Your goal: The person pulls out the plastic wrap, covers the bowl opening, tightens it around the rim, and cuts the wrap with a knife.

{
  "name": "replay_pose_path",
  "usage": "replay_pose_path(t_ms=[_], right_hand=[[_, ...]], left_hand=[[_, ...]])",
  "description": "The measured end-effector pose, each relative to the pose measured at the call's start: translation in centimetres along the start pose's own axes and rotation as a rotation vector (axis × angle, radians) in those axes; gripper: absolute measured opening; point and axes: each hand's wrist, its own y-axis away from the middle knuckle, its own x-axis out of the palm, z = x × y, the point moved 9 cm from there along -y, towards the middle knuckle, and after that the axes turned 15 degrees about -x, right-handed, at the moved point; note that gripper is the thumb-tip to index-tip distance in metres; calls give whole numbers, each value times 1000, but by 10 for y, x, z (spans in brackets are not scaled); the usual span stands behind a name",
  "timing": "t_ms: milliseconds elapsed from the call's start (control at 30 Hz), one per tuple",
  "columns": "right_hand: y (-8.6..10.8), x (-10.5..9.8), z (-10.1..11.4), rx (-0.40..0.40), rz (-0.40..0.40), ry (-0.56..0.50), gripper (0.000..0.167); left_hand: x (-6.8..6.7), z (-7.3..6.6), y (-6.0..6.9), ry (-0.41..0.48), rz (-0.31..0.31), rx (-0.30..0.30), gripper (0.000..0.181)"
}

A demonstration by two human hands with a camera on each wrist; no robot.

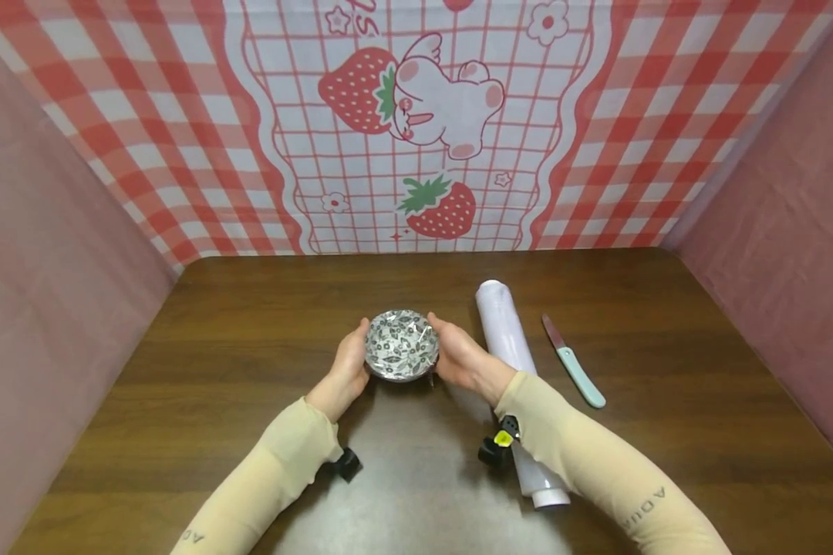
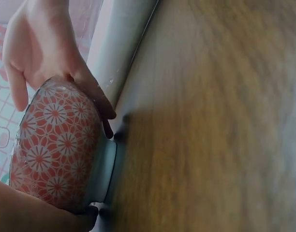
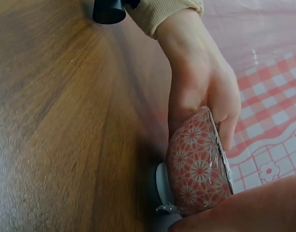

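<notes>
A small bowl [image 1: 401,347] is between my two hands near the middle of the table. Its inside carries dark flowers and leaves on white; in the left wrist view the bowl [image 2: 58,145] is red with white flowers outside, above a pale foot. Shiny cling film covers the top, and a loose end of film [image 3: 170,209] hangs by the foot. My left hand [image 1: 347,361] grips the left side, thumb by the rim and fingers round the wall. Likewise, my right hand [image 1: 461,356] holds the right side. Whether the foot touches the table I cannot tell.
A long roll of cling film [image 1: 503,327] lies on the wooden table [image 1: 264,308], partly under my right forearm. Right of it lies a knife [image 1: 575,370] with a mint handle, its blade pointing away. A checked strawberry cloth [image 1: 416,116] hangs behind the table.
</notes>
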Motion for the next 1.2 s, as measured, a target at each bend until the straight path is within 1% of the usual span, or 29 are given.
replay_pose_path(t_ms=[100, 133, 200, 333, 467, 567, 700, 767, 800, 900, 1000, 1067, 1100, 1167, 1200], right_hand=[[-8, -11, -8, -4, -27, -53, 54], [-8, -11, -9, 6, -46, -59, 54], [-9, -12, -10, 4, -54, -73, 53], [-9, -14, -9, 6, -78, -71, 52], [-9, -15, -9, 1, -74, -73, 52], [-7, -12, -6, -10, -64, -53, 53], [3, 0, 4, -26, -47, -4, 55], [7, 4, 9, -26, -45, 23, 56], [10, 6, 11, -14, -60, 38, 56], [12, 1, 12, 17, -106, 65, 56], [14, -5, 14, 34, -144, 111, 56], [17, -6, 19, 35, -146, 145, 60], [19, -5, 23, 35, -150, 156, 61], [26, -3, 34, 24, -151, 193, 63], [30, -2, 40, 18, -149, 211, 64]], left_hand=[[3, 1, 1, 4, 15, -2, 51], [3, 1, 1, 14, 17, -1, 50], [3, 0, 1, 18, 17, 2, 50], [4, 1, 0, 18, 22, 4, 50], [4, 0, 0, 16, 32, 11, 50], [4, 0, -1, 15, 39, 12, 50], [3, 0, -3, 18, 50, 7, 49], [4, -1, -2, 18, 64, 16, 48], [5, -2, -1, 19, 71, 24, 48], [8, -6, 2, 10, 86, 45, 47], [9, -8, 4, -12, 70, 49, 47], [7, -7, 0, -46, 43, 42, 47], [4, -6, -5, -64, 38, 45, 48], [1, -10, -8, -79, 62, 70, 47], [-5, -8, -22, -96, 82, 99, 47]])
